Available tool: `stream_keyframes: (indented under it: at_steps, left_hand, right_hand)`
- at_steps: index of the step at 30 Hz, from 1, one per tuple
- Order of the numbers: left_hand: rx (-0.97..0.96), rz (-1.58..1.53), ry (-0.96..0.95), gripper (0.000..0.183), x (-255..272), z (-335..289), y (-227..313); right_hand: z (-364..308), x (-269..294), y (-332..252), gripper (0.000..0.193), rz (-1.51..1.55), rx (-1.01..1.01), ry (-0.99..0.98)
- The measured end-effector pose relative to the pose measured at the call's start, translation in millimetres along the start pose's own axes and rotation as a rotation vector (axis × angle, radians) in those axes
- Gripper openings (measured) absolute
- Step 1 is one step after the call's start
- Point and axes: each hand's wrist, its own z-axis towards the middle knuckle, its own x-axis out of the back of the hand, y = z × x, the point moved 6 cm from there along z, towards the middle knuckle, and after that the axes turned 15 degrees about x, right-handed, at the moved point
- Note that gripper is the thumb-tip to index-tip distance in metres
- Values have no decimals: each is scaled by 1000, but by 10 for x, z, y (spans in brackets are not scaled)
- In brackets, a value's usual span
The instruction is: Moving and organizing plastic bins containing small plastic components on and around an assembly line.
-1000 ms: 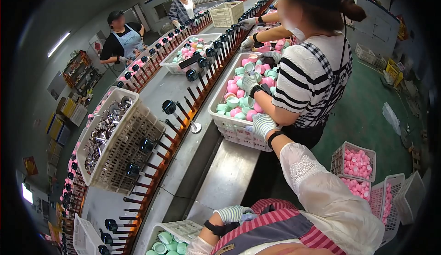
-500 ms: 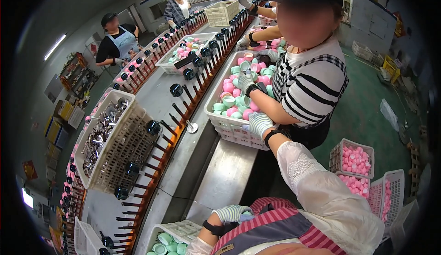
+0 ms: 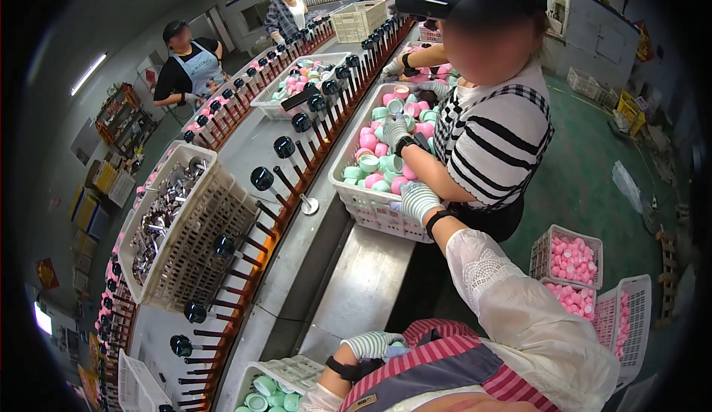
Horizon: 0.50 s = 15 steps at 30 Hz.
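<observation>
My right hand [image 3: 420, 200], in a striped glove, grips the near corner of a white crate [image 3: 382, 214] full of pink and mint-green cups. Its fingers bend over the rim. Low in the picture, my left hand [image 3: 373, 345] is curled closed in front of my body, beside a second white basket [image 3: 297, 371] with mint-green cups [image 3: 268, 387] in it. A bit of pale green shows at its fingers, too little to name. Across the first crate, a co-worker's gloved hand [image 3: 397, 129] reaches in among the cups.
Left of me curves a conveyor with upright spindles [image 3: 245, 275], some topped by dark glossy round pieces [image 3: 262, 178]. A crate of metal parts [image 3: 167, 212] stands inside its loop. Baskets of pink cups [image 3: 572, 260] sit on the floor to the right. Two people stand across the line.
The spindles with their dark pieces have travelled toward me, down and to the left. The co-worker beside me has leaned slightly left. My hands stay almost in place.
</observation>
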Motion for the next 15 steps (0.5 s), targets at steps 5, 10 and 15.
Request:
stream_keyframes:
  at_steps: [5,10,15]
  left_hand:
    - [39,15,-38,52,13,-51,49]
    - [39,10,-34,53,24,-62,47]
    - [16,-18,16,57,2,-16,0]
  right_hand:
    - [9,6,-9,61,-23,5,-16]
    - [9,13,-18,62,2,0,-23]
    - [-5,14,-22,62,6,7,-19]
